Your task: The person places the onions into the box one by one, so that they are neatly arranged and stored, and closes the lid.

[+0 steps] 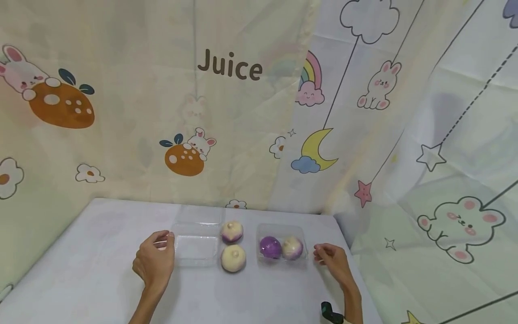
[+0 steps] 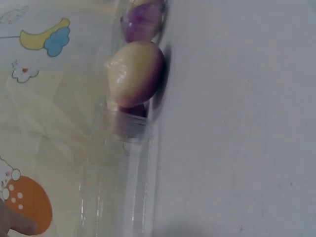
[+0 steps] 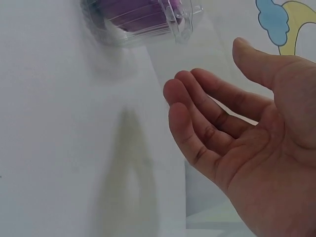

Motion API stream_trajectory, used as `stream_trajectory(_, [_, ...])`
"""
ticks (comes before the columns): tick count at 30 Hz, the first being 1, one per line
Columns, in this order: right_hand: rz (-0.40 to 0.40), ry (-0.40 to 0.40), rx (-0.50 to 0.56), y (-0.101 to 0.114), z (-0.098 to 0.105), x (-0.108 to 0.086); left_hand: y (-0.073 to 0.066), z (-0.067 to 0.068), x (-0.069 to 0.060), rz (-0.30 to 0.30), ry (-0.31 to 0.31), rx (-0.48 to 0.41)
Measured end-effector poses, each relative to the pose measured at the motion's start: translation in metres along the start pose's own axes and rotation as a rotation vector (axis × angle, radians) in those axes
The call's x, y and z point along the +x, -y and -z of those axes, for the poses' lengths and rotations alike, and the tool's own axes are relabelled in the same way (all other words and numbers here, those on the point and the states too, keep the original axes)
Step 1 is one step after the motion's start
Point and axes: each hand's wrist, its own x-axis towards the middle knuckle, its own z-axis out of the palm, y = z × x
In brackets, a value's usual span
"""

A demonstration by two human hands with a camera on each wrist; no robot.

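Observation:
My left hand (image 1: 155, 258), its fingers loosely bent, is beside the left edge of a clear plastic container (image 1: 197, 247) with nothing inside; whether it touches the edge, I cannot tell. Only part of this hand (image 2: 15, 222) shows in the left wrist view. Two cream-and-purple round items (image 1: 232, 231) (image 1: 233, 258) lie right of that container. Another clear container (image 1: 281, 228) holds a purple round item (image 1: 270, 247) and a cream-and-purple one (image 1: 292, 248). Just right of it, my right hand (image 1: 333, 263) hovers with relaxed, slightly bent fingers (image 3: 180, 121), holding nothing.
A white-covered table (image 1: 101, 270) bears everything. Near its front right, a dark green object (image 1: 332, 313) sits by the right wrist. Printed curtains (image 1: 243, 112) hang behind the table and along its right side.

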Motion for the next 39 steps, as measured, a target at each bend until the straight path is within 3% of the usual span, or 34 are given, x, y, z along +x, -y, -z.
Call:
stream_trajectory(6, [0.126, -0.078, -0.046, 0.000, 0.002, 0.006, 0.016, 0.004, 0.005, 0.056, 0.047, 0.046])
stream_trajectory(14, [0.143, -0.152, -0.049, 0.012, -0.002, 0.010, 0.028, 0.007, 0.008, 0.084, 0.093, 0.089])
stream_trajectory(19, [0.216, -0.196, -0.037, 0.020, -0.007, 0.009, 0.033, 0.006, 0.010, 0.088, 0.125, 0.079])
stream_trajectory(29, [0.259, -0.170, 0.032, 0.029, -0.019, 0.011, 0.042, 0.006, 0.009, 0.179, 0.179, 0.046])
stream_trajectory(35, [0.278, -0.173, 0.016, 0.034, -0.024, 0.011, 0.044, 0.007, 0.009, 0.238, 0.191, 0.016])
stream_trajectory(39, [0.282, -0.170, 0.016, 0.037, -0.025, 0.012, 0.044, 0.009, 0.010, 0.338, 0.241, -0.074])
